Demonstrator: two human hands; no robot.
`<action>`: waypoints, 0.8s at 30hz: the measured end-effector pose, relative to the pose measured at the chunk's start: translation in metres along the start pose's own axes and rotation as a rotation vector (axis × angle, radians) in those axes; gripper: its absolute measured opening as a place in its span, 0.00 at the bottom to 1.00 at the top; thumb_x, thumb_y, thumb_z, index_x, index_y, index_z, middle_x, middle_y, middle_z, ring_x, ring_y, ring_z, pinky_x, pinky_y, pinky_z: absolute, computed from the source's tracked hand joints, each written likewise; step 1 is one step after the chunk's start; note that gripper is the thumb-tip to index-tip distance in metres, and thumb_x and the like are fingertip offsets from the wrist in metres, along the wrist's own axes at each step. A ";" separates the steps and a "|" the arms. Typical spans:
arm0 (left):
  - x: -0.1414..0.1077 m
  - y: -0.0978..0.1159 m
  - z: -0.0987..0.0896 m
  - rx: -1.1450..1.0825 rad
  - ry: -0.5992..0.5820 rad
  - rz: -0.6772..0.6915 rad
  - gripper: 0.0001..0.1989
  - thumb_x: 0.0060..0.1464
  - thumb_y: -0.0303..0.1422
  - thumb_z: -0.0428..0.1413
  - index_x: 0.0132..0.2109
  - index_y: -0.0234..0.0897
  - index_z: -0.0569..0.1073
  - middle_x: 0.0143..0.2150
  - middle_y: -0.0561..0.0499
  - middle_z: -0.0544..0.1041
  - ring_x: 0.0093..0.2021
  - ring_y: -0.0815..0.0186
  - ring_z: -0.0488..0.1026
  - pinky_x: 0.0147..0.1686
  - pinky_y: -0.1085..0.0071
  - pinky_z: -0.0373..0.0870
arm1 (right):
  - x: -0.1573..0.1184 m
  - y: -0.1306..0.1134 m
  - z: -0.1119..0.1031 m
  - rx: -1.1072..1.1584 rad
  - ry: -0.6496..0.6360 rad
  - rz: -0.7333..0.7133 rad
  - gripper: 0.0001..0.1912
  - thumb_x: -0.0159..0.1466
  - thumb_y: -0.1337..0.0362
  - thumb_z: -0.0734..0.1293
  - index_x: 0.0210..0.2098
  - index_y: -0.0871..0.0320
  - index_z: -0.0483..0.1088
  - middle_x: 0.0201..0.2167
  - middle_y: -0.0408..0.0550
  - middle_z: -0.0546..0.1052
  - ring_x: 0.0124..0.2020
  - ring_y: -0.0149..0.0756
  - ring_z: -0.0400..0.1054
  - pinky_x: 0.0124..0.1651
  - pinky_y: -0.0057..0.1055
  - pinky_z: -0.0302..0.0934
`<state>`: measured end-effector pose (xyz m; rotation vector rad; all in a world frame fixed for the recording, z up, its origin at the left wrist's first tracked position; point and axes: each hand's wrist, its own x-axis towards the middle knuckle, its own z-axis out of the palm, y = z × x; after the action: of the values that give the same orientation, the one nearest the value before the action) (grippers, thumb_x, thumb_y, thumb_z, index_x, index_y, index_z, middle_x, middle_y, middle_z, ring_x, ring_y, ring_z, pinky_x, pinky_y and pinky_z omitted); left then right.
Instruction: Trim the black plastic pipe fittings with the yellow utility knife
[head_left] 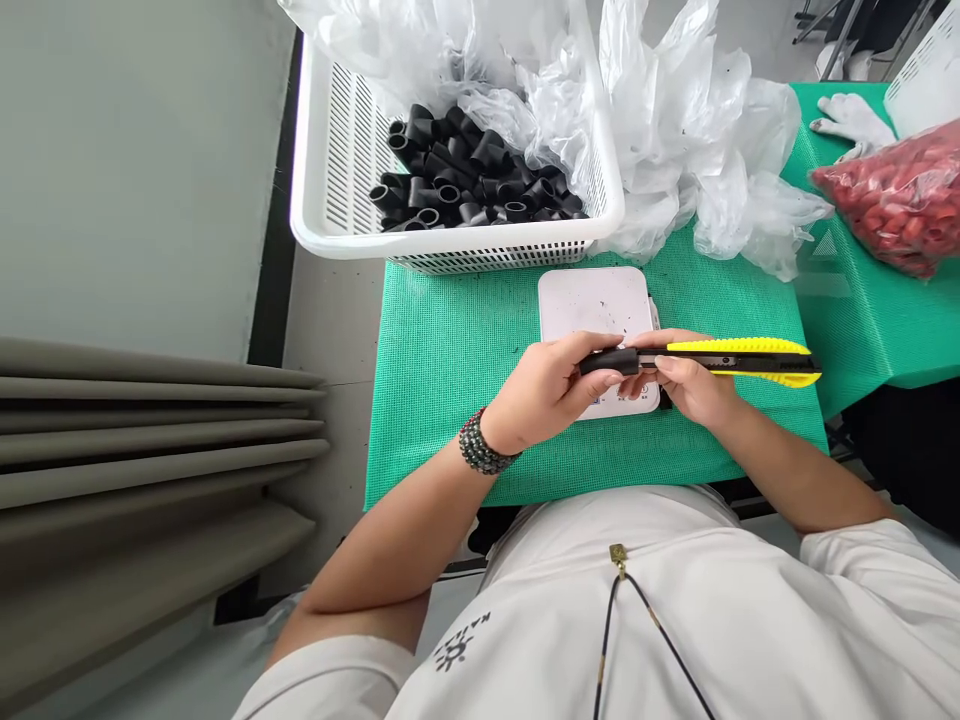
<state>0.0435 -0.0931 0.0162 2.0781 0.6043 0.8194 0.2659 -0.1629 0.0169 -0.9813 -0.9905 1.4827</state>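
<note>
White tee [720, 630], L hand [544, 390] gripping black pipe fitting [609, 362] (R hand [694, 385] clenching yellow cutter [739, 358]).

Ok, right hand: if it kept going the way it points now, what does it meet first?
The black fitting held in the left hand. The right hand and its yellow knife point straight at it and look nearly touching, though depth is hard to judge from this view.
</note>
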 end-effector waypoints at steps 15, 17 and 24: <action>0.004 0.007 -0.001 -0.083 -0.006 -0.027 0.22 0.69 0.52 0.58 0.42 0.35 0.78 0.30 0.51 0.79 0.27 0.69 0.73 0.29 0.74 0.71 | -0.002 -0.006 0.002 -0.032 -0.004 0.003 0.21 0.63 0.49 0.77 0.47 0.57 0.83 0.31 0.47 0.87 0.29 0.42 0.83 0.34 0.41 0.82; 0.004 0.010 -0.002 -0.257 -0.085 -0.118 0.28 0.69 0.57 0.56 0.36 0.35 0.74 0.23 0.55 0.73 0.21 0.72 0.65 0.23 0.75 0.63 | -0.003 -0.008 0.003 -0.044 -0.020 -0.016 0.19 0.63 0.50 0.78 0.47 0.56 0.83 0.32 0.47 0.87 0.30 0.42 0.83 0.35 0.40 0.82; 0.004 0.008 0.003 -0.329 -0.086 -0.103 0.28 0.69 0.59 0.57 0.48 0.34 0.73 0.32 0.50 0.79 0.27 0.70 0.74 0.27 0.75 0.70 | -0.001 -0.006 0.002 -0.017 0.021 -0.006 0.20 0.60 0.49 0.78 0.44 0.56 0.82 0.31 0.47 0.86 0.29 0.41 0.82 0.34 0.40 0.82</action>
<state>0.0497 -0.0964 0.0230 1.7589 0.4885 0.7136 0.2657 -0.1630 0.0235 -1.0029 -0.9916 1.4587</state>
